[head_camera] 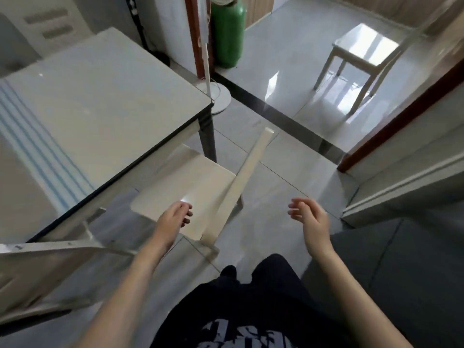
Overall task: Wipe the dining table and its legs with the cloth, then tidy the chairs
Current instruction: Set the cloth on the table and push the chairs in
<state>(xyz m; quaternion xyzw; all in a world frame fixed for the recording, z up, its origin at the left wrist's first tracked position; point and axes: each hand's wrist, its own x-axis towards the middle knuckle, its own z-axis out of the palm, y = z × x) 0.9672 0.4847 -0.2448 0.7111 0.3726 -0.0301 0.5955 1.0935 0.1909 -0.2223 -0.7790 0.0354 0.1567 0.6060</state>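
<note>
Left hand [175, 217]: empty, fingers loosely curled. It hovers over the near edge of the seat and touches nothing that I can make out.
Right hand [310, 217]: empty too, fingers relaxed and slightly bent, held in the air over the floor [288, 156].
Dining table [105, 96]: ahead and to my left, with its dark-edged long side running from lower left to upper right. One dark table leg [208, 136] shows at the far corner.
Cloth [37, 151]: a blue-striped band lies on the table at the far left, well apart from both hands. I take it for the cloth but cannot be sure.
Near chair [190, 179]: directly ahead of the hands, its seat partly under the table's edge.
Top rail [247, 172]: the chair's back, seen from above as a pale bar. Its long axis runs from near centre to far right, steeper than the table's edge, so I judge the chair sits skewed to the table.
Deciding relation: the rail passes between the two hands. The left hand is on the seat side and nearer to it, just beside the rail's near end. The right hand is on the outer side, farther off.
Far chair [364, 46]: alone in the next room, well apart from the table.
Step in hand: I judge that the chairs are now being tidied. Squaring the near chair calls for a grip on the rail.
</note>
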